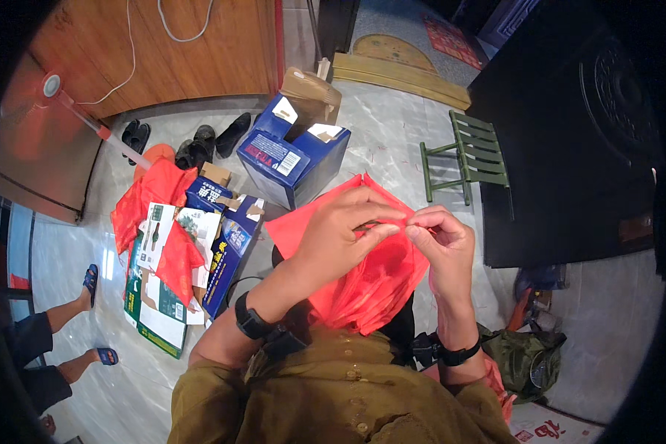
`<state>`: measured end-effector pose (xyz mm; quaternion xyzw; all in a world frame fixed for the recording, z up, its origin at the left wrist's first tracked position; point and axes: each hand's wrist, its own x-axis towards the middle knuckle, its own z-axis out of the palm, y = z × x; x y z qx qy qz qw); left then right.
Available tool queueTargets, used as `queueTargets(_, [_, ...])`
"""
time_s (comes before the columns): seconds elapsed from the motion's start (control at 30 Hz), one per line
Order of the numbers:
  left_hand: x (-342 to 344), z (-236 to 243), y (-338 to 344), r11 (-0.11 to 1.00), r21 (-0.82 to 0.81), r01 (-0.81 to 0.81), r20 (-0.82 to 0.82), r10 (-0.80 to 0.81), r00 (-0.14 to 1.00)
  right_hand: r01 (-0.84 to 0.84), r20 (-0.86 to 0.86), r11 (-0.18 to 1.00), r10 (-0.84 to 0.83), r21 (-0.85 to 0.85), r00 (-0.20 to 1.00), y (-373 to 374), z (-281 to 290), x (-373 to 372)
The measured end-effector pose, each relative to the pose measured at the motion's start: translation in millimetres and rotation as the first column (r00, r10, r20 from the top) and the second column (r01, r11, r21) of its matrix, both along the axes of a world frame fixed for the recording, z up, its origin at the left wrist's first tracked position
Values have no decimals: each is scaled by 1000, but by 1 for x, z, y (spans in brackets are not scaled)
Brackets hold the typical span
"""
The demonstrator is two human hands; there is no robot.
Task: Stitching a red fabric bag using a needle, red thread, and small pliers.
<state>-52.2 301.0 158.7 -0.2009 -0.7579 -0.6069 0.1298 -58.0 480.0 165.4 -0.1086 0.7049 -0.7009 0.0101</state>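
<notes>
A bundle of thin red cloth (370,288) lies over my lap, its lower part gathered in many folds and a flat corner pointing up behind my fingers. Over it, my left hand (348,229) is closed in a pinch, thumb against fingers, at the cloth's right edge. My right hand (445,244) pinches beside it, the fingertips of both hands nearly touching. A small red bit shows between them; whether it is the cloth's edge or a thread is too small to tell. Both wrists carry black bands.
An open blue carton (292,163) stands ahead. Left of it, flattened cartons (163,311) lie under more red cloth (155,192), near shoes (200,144) and a pole-mounted fan (89,115). A green folding stool (477,152) stands right. Another person's legs (70,314) show at left.
</notes>
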Motion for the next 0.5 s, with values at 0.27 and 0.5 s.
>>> queueTargets(0.27, [-10, 10, 1, 979, -177, -102, -247, 56, 967, 18, -73, 988, -7, 154, 997, -6, 0, -5])
queueTargets(0.5, [-11, 12, 1, 958, -254, -134, -294, 56, 954, 6, -55, 966, 9, 258, 998, -6, 5, -6])
